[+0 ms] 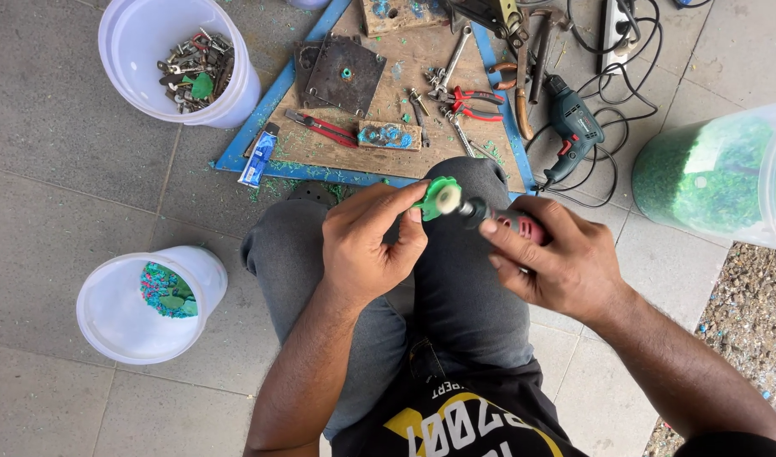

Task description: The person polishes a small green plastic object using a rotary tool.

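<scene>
My left hand (371,241) pinches a small green plastic piece (433,194) with a scalloped edge, held above my knees. My right hand (553,262) grips a red and black rotary hand tool (508,220). Its pale round buffing head (448,199) rests against the green piece. Both hands are close together over my grey trousers.
A wooden work board (405,93) with a blue frame lies ahead, carrying red pliers (472,103), wrenches and metal plates. A teal drill (571,127) with cables lies to its right. White buckets hold metal parts (178,59), coloured scraps (151,300) and green shavings (709,173).
</scene>
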